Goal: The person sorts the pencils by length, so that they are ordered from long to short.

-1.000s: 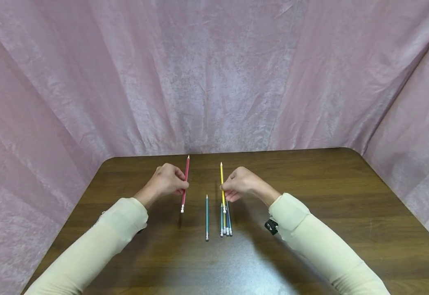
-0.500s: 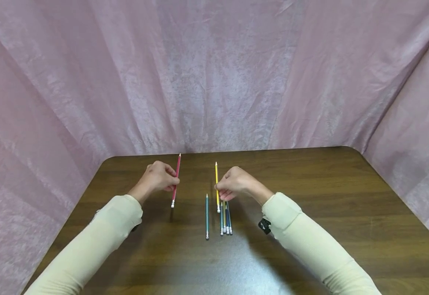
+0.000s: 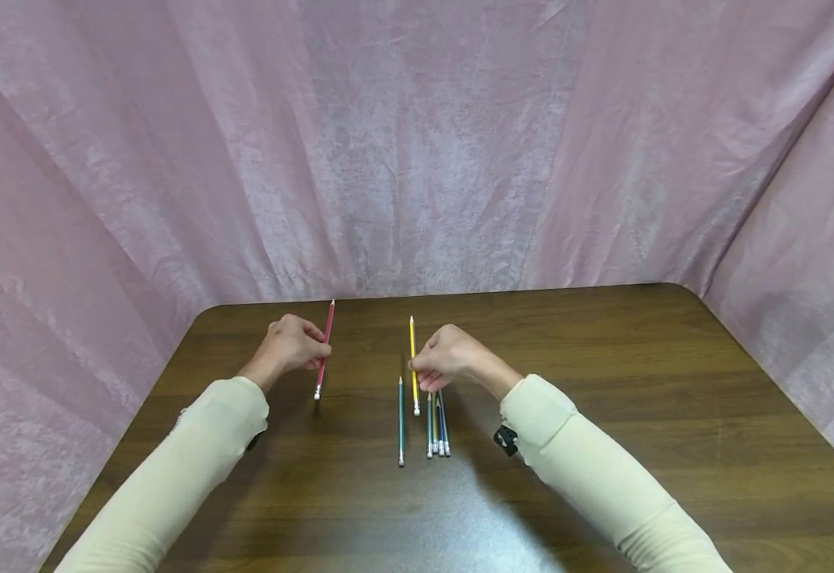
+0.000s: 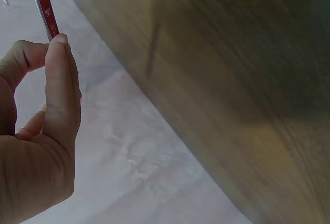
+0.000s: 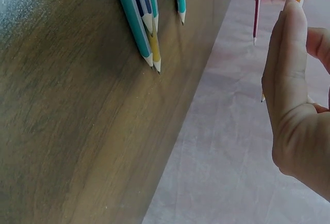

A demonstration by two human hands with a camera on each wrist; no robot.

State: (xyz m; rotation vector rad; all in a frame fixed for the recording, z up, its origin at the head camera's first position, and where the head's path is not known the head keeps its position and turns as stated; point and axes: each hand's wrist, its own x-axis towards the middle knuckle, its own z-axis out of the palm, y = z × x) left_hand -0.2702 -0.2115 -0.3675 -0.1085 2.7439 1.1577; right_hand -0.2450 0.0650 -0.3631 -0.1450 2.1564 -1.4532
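In the head view my left hand pinches a red pencil near its middle, tip pointing away and white eraser end toward me. Its shadow falls apart from it on the table in the left wrist view, where thumb and fingertips meet on the red pencil. My right hand pinches a yellow pencil, also tip away, raised over the table. Just under and right of it lies a small group of pencils, teal, dark blue and yellow. A single teal pencil lies left of that group.
The brown wooden table has rounded far corners. Pink curtains hang behind its far edge and at both sides. In the right wrist view the grouped pencils overlap each other, tips together.
The left hand has moved left with the red pencil. The right hand has shifted a little left with the yellow pencil, off the group toward the single teal pencil. The lying pencils stayed put.
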